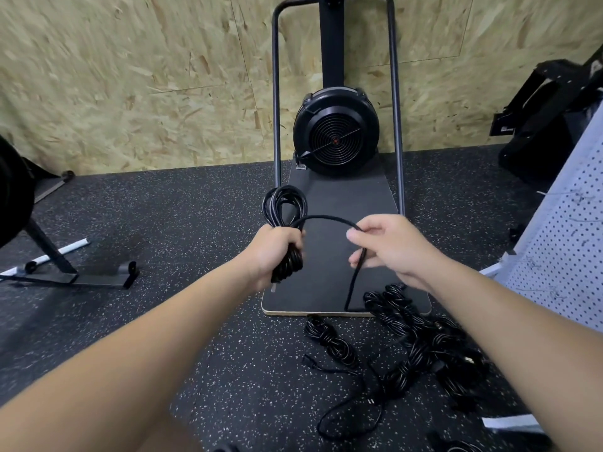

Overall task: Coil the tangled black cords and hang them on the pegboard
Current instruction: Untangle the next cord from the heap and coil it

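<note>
Left hand (277, 249): fist wrapped tight round a bundled black cord coil (285, 207). Loops stand up above the knuckles; the gathered lower ends and what looks like a plug tip stick out below the fist.

Right hand (388, 246): thumb and curled fingers pinch the loose cord strand (326, 218). The strand arcs from the coil in the left hand across to the right hand, passes through the pinch, then drops straight down to the black platform (326, 298), touching it near its front edge. The two hands are level with each other, a short gap between them, both held above the platform.

Below and to the right of the right hand: a pile of tangled cords (424, 340) on the speckled rubber floor (163, 223), just beside the platform's front right corner. A smaller separate bundle (329, 340) lies left of the pile, with a plug end trailing. One long loop runs out from the pile toward the bottom of the view.

Right edge of view: white pegboard (561, 256), tilted, with small metal hooks on it; nothing hanging on the part in view.

Further out: black fan unit (336, 138) at the back of the platform, framed by a dark metal tube frame (276, 109). OSB wall (130, 76) behind. Dark equipment stand with feet at left (65, 269).
</note>
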Motion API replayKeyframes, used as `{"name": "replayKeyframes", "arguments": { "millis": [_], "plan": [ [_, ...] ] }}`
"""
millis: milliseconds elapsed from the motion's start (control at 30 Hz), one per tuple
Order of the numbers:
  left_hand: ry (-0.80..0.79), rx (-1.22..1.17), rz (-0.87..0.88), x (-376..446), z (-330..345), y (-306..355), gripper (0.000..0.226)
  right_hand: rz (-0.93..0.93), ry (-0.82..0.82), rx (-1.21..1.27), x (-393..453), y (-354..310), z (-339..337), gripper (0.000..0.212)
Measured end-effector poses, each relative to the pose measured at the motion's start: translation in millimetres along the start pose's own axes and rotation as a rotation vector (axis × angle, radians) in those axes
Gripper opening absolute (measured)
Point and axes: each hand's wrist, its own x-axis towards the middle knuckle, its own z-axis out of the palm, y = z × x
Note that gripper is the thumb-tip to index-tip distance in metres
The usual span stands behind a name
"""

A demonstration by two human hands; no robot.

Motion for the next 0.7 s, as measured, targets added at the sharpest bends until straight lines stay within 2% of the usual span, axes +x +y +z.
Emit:
{"name": "replayKeyframes", "arguments": {
  "millis": [100,233,333,433,500,567,700],
  "plan": [
    [0.007,0.094,0.007,-0.3,-0.3,-2.6,0.020,-0.123,0.071,0.172,-0.5,-14.7,4.8,0.026],
    [-0.200,0.115,0.013,-10.3,15.5,-6.1,0.026,-0.195,0.028,0.217,-2.0,-20.2,16.7,0.034],
    [-0.320,0.094,0.009,-12.4,25.3,-16.4,0.031,-0.227,0.123,-0.072,-8.3,-21.5,25.2,0.034],
    [-0.339,0.082,-0.022,-17.9,29.4,-16.1,0.028,-0.280,0.226,-0.313,-11.9,-26.5,19.3,0.028],
    [-0.324,0.095,-0.037,-21.6,32.3,-13.7,0.028,-0.350,0.275,-0.463,-10.1,-22.6,13.9,0.034],
    [-0.296,0.115,-0.024,-20.5,35.5,-16.3,0.025,-0.439,0.329,-0.648,-9.8,-18.7,14.6,0.053],
    [-0.200,0.209,0.002,-19.8,40.7,-17.8,0.024,-0.384,0.398,-1.046,-16.3,-22.0,20.1,0.057]
  ]
}}
